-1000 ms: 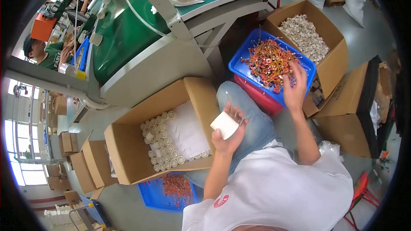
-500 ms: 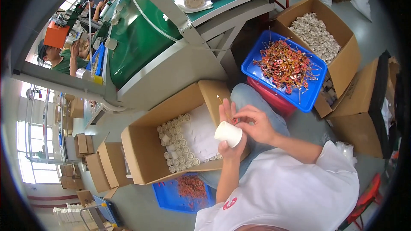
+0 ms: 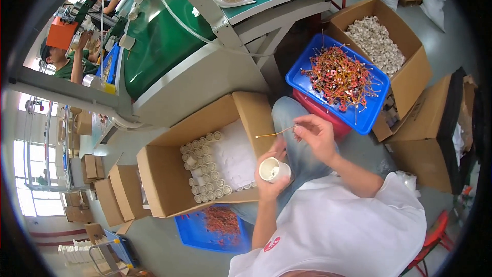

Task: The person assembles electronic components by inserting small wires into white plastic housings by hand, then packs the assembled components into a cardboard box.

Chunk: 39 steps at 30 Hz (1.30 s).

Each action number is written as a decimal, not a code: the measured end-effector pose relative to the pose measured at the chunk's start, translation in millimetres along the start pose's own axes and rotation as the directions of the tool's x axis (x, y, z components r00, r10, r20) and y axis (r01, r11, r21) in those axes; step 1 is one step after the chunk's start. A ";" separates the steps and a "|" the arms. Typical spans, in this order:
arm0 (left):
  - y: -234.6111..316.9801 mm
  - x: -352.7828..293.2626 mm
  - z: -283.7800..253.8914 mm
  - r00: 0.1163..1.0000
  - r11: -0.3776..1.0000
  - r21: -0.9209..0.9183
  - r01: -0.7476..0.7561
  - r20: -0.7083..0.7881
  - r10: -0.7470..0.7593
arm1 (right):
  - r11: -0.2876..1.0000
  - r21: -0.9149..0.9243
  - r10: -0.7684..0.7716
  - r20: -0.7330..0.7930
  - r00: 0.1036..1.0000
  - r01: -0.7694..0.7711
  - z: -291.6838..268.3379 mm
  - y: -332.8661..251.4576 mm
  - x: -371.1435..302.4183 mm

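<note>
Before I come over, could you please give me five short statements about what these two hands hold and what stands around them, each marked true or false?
1. The left hand holds a white cup-shaped part. True.
2. The right hand is empty. False: it holds a thin yellow wire.
3. The cup-shaped part's open end is hidden from view. False: its opening shows plainly.
4. The upper blue tray holds a heap of red parts with wires. True.
5. The open cardboard box left of the left hand is packed full of white round parts. False: a white sheet shows uncovered toward its right side.
</note>
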<state>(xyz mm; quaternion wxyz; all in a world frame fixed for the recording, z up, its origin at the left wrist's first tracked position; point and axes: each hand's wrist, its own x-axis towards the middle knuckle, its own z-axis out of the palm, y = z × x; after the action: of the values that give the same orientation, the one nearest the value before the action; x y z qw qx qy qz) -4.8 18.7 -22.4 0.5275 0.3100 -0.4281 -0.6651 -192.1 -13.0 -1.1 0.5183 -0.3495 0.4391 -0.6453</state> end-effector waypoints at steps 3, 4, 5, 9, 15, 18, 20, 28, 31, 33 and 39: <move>4.5 -4.0 -3.0 0.980 0.961 0.274 0.042 -0.197 0.013 | 0.999 -0.033 -0.011 -0.004 1.000 0.011 -8.2 -7.3 0.9; 8.4 -1.7 0.4 0.948 0.914 0.403 0.045 -0.307 0.088 | 0.999 -0.039 -0.004 0.000 1.000 0.004 -8.9 -8.9 -0.3; 11.9 -0.7 1.3 0.936 0.886 0.452 0.099 -0.345 0.072 | 1.000 -0.021 -0.002 -0.004 1.000 0.002 -9.4 -10.2 -1.5; 9.4 14.3 -11.3 0.920 0.578 0.812 -0.074 -0.168 0.354 | 0.999 -0.027 -0.039 0.007 0.999 0.039 3.0 -25.7 -9.3; 25.5 29.1 -6.1 0.880 0.398 0.885 -0.242 0.027 0.475 | 0.739 -0.441 -0.446 0.248 0.860 0.510 8.8 -43.5 -19.0; 23.7 27.8 -6.4 0.888 0.418 0.869 -0.263 0.048 0.458 | 0.707 -0.464 -0.427 0.322 0.845 0.534 12.5 -41.9 -23.0; 22.9 27.9 -6.5 0.881 0.408 0.863 -0.298 0.084 0.466 | 0.690 -0.478 -0.422 0.345 0.838 0.544 16.4 -41.4 -21.9; 21.3 27.5 -8.4 0.890 0.431 0.854 -0.292 0.078 0.449 | 0.622 -0.528 -0.432 0.383 0.816 0.578 22.0 -36.4 -17.4; 21.3 28.1 -8.0 0.903 0.460 0.844 -0.277 0.064 0.426 | 0.581 -0.566 -0.427 0.400 0.811 0.585 21.0 -35.1 -18.3; 21.2 28.7 -7.1 0.911 0.480 0.835 -0.269 0.059 0.408 | 0.717 -0.552 -0.233 0.386 0.892 0.426 22.7 -36.3 -21.9; 13.9 31.5 -2.9 0.902 0.365 0.873 -0.323 0.167 0.398 | 0.694 -0.587 -0.071 0.520 0.851 0.417 31.6 -39.3 -15.2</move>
<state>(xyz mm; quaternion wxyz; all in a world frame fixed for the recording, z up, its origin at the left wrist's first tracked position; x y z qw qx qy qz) -4.1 -13.5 -10.0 0.4350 0.4604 -0.7474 -0.2002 -174.4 -1.6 47.1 0.3484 -0.7132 0.4566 -0.4019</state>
